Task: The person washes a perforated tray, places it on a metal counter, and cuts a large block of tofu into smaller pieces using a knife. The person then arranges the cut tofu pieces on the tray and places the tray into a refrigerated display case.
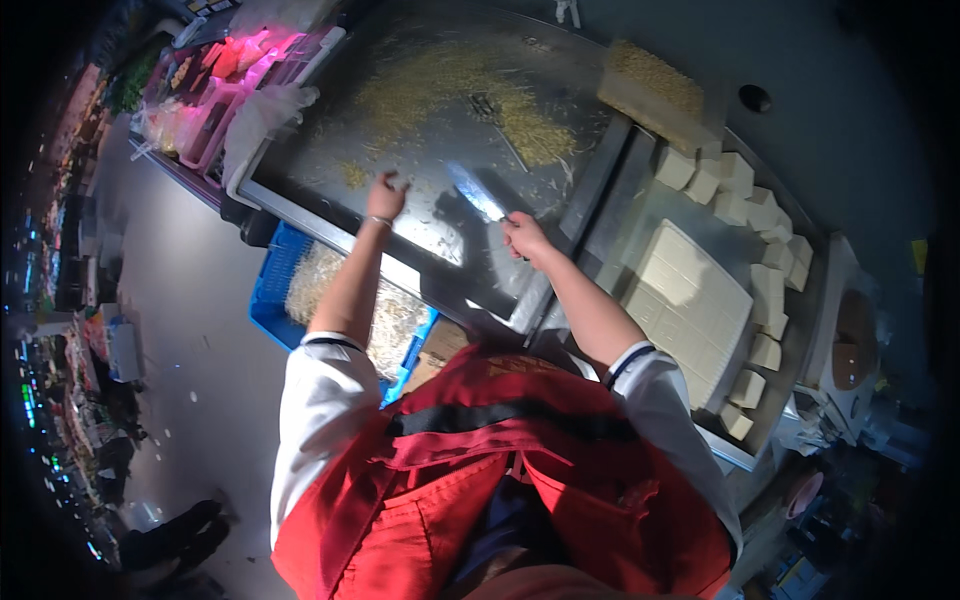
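Note:
My right hand (pixel 525 238) grips the handle of a knife with a broad, shiny blade (pixel 478 193). The blade points away from me, up and to the left, above a stainless steel tray table (pixel 300 169). To its left, my left hand (pixel 385 198) is held over the near part of the same table, fingers apart and nothing visible in them. Bean sprouts (pixel 457 82) lie loosely spread across the metal beyond both hands. Among them rests a metal utensil (pixel 499 127), perhaps tongs, too blurred to name surely. A small clump of sprouts (pixel 354 175) sits near my left hand.
To the right, a second metal tray holds a scored slab of tofu (pixel 686 296) and several loose tofu blocks (pixel 766 292). Behind stands a clear container of yellowish beans or sprouts (pixel 652 86). A blue plastic crate (pixel 274 296) with pale sprouts is below the table edge.

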`<act>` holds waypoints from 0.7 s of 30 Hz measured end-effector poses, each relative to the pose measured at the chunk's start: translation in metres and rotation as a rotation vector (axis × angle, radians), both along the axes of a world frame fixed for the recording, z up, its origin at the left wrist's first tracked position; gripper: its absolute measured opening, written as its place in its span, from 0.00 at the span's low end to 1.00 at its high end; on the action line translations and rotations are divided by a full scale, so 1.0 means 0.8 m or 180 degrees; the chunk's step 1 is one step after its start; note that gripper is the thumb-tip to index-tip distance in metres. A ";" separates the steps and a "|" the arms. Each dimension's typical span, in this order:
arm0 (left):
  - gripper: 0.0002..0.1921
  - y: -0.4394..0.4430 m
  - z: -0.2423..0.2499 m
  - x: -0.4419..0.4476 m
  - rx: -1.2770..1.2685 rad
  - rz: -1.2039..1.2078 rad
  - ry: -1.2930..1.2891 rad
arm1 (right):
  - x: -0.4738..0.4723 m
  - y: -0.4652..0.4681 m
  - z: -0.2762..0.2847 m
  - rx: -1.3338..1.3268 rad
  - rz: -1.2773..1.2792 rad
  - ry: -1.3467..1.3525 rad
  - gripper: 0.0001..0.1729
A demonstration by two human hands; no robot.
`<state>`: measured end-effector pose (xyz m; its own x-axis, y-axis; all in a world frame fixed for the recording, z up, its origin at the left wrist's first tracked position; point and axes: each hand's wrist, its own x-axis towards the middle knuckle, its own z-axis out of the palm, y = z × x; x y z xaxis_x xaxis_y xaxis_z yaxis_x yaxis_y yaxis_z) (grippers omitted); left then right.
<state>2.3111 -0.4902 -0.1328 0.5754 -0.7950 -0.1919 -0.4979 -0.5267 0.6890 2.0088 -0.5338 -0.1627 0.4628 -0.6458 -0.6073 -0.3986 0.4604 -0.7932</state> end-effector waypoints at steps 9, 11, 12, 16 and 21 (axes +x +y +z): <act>0.25 0.027 -0.090 -0.083 0.2470 -0.1247 -0.1203 | 0.056 -0.031 -0.198 -0.0497 0.0217 0.1297 0.09; 0.24 0.014 -0.069 -0.065 0.2478 -0.1473 -0.1089 | 0.060 -0.046 -0.118 -0.1371 0.0896 0.1456 0.10; 0.22 0.005 -0.053 -0.054 0.2190 -0.1435 -0.1240 | 0.061 -0.058 -0.063 -0.2407 0.1211 0.1962 0.11; 0.19 -0.029 0.053 0.022 0.0463 -0.1847 -0.0955 | 0.060 -0.124 0.196 -0.3175 0.3479 0.2800 0.13; 0.14 -0.051 0.128 0.094 -0.1679 -0.1353 0.3183 | 0.014 -0.117 0.355 -0.3542 0.2536 0.2111 0.09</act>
<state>2.3863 -0.5308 -0.0303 0.0313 -0.9995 0.0022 0.3130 0.0119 0.9497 2.0203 -0.6271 0.1212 0.7489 -0.6226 -0.2270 -0.6596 -0.7334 -0.1643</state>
